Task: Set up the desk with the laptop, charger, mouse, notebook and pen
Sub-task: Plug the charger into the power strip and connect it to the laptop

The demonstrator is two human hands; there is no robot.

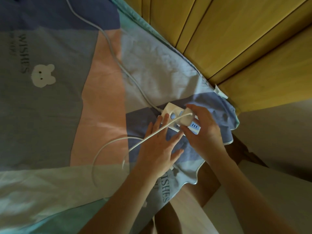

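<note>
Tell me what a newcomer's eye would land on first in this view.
First the two hands at lower centre: the right hand grips a white charger on a white power strip, while the left hand lies flat beside it. Next, the pastel bedsheet under everything, with its white bear print at left, and the charger's cable looping across it.

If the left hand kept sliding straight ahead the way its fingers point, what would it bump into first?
Probably the white power strip: the left hand lies flat on the bedsheet, fingertips already at the strip's near edge, perhaps touching.
</note>
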